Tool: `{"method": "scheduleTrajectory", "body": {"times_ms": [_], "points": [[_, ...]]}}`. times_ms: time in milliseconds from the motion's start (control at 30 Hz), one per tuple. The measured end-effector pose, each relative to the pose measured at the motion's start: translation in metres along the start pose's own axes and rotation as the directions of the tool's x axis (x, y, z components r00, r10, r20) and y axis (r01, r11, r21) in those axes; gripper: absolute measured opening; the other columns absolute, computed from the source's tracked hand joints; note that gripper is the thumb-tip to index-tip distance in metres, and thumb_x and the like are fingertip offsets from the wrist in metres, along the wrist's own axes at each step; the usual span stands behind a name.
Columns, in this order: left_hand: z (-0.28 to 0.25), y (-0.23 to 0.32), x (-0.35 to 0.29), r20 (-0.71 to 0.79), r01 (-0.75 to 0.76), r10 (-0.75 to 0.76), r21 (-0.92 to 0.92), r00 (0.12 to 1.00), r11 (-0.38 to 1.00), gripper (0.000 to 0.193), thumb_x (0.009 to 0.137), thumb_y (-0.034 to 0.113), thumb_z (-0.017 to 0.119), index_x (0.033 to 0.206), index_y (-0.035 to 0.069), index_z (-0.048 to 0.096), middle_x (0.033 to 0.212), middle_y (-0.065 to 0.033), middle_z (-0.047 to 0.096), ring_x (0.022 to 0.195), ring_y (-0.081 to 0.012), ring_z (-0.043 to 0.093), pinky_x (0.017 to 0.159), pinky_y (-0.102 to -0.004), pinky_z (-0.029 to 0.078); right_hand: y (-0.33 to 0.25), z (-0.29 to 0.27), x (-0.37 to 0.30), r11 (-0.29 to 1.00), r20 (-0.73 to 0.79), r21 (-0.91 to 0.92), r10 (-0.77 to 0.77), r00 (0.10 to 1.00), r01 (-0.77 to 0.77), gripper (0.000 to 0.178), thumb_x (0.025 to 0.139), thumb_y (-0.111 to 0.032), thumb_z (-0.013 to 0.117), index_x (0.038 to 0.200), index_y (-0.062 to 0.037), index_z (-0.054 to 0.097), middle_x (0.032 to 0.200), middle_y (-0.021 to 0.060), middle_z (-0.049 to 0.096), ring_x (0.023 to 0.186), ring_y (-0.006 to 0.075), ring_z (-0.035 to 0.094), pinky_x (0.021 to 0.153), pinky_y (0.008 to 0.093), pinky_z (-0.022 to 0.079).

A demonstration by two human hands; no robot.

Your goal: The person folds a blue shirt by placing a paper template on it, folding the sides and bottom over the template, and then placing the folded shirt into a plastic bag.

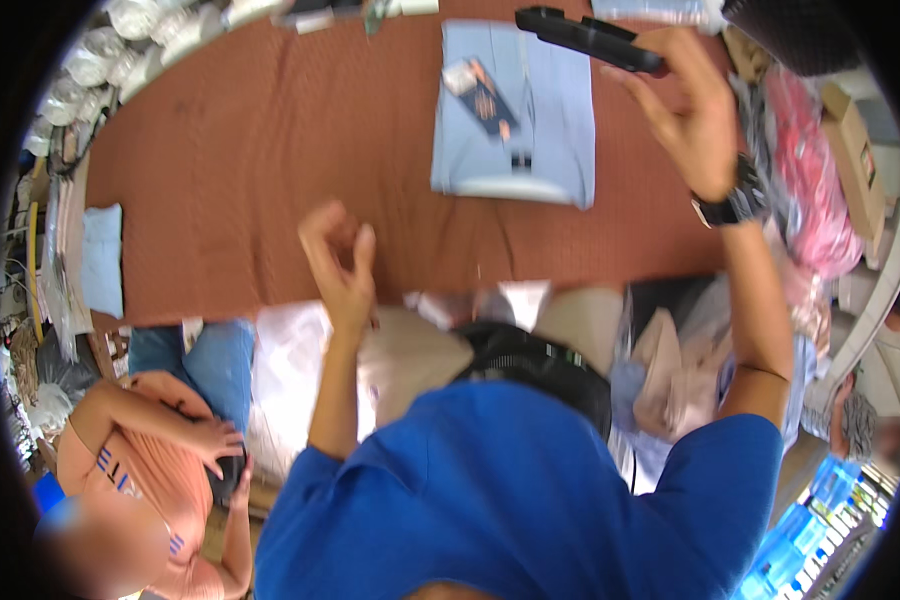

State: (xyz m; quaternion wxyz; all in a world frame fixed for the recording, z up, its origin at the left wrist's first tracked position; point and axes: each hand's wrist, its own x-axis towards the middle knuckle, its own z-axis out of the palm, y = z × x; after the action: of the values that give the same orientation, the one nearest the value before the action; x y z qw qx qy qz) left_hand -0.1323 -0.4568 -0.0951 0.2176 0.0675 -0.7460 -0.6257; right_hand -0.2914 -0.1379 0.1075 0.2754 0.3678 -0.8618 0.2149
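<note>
Left hand (340, 255): it is half curled, the thumb apart from the fingers, above the near part of the table; I see nothing inside it.
Brown tablecloth (230, 170): it covers the table in front of the person, with some soft wrinkles.
Right hand (692, 125): it is raised at the right of the garment, the thumb and fingers closed around one end of a black tool (580, 38); a black watch (744, 196) is on the wrist.
Light-blue garment (562, 130): it lies folded and flat on the cloth, between the two hands but farther, with a dark-blue tag (482, 100) upon it.
Far right: pink bagged goods (805, 175) are beside the table.
</note>
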Motion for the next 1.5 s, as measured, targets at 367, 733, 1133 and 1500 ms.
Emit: {"method": "scheduleTrajectory", "body": {"times_ms": [367,733,1133,1500], "points": [[-0.001,0.182,-0.042,0.55,-0.674,0.778,-0.452,0.305,0.584,0.082,0.081,0.03,0.08,0.142,0.003,0.033,0.138,-0.0367,0.038,0.105,-0.0507,0.061,0.088,-0.0525,0.057,-0.192,-0.136,-0.122,0.948,0.272,0.318,-0.082,0.959,-0.009,0.039,0.082,-0.023,0.077,0.105,-0.0009,0.056,0.095,0.0203,0.061,0.086,0.0344,0.064,0.074,0.0458,0.056],[-0.003,0.177,-0.125,0.835,-0.531,0.523,-0.37,0.17,0.762,0.064,0.085,0.029,0.074,0.134,0.005,0.042,0.131,-0.0291,0.045,0.104,-0.044,0.059,0.09,-0.0508,0.052,-0.233,-0.179,-0.18,0.98,-0.009,0.166,0.11,0.994,-0.107,0.043,0.077,-0.016,0.081,0.105,0.0025,0.055,0.093,0.0202,0.06,0.082,0.0297,0.063,0.072,0.0409,0.056],[-0.014,0.168,-0.157,0.919,-0.543,0.347,-0.198,0.187,0.816,0.045,0.089,0.028,0.067,0.126,0.007,0.052,0.123,-0.0208,0.053,0.104,-0.0367,0.057,0.091,-0.049,0.047,-0.26,-0.178,-0.217,0.972,-0.38,0.063,0.233,0.895,-0.226,0.048,0.072,-0.008,0.085,0.105,0.0061,0.053,0.091,0.0202,0.059,0.078,0.0246,0.062,0.07,0.0355,0.056],[0.035,0.13,-0.17,0.982,-0.503,0.105,-0.014,0.154,0.864,0.029,0.09,0.023,0.065,0.116,0.009,0.062,0.115,-0.012,0.057,0.108,-0.0305,0.052,0.092,-0.045,0.041,-0.227,-0.176,-0.226,0.968,-0.112,0.02,0.251,0.961,-0.25,0.055,0.072,0.0,0.086,0.117,0.0,0.054,0.109,0.0201,0.067,0.1,0.026,0.066,0.088,0.0361,0.054]]}}
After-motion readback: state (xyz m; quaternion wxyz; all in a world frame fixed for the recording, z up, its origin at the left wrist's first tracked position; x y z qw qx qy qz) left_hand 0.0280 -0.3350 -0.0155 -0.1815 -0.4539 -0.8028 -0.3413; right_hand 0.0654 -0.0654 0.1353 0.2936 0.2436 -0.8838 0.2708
